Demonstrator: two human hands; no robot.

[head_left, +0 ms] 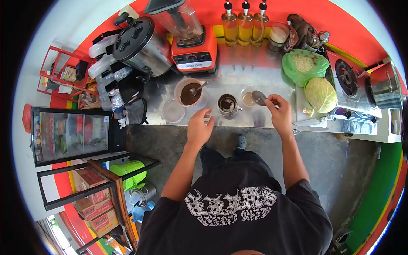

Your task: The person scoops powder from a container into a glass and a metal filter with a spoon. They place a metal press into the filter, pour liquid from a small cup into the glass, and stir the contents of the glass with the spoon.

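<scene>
Grip, right hand (281,111): closed, thumb and fingers pinching a spoon-shaped utensil (258,97) of dark metal. The fingers cover its handle end; the oval end points away from the body and to the left. Its long axis runs from the fingertips toward a clear glass (244,94) with tan contents, which lies immediately left of the grip. The oval end overlaps the rim of the glass in this view; contact cannot be confirmed.

Farther left on nearly the same line stands a metal cup (228,113) with dark contents, its handle turned toward the right hand. Left hand (199,129): fingers spread and curved, no object visible in the grip, positioned near the front edge of the table (261,72). Of the two hands, the left is nearer the cup; the right is nearer the glass.

Beyond the left hand stands a tub (179,88) of brown powder with a spoon (200,87) resting in it. A translucent lid (174,111) lies just beside it. A cabbage (321,94) rests right of the right hand.
</scene>
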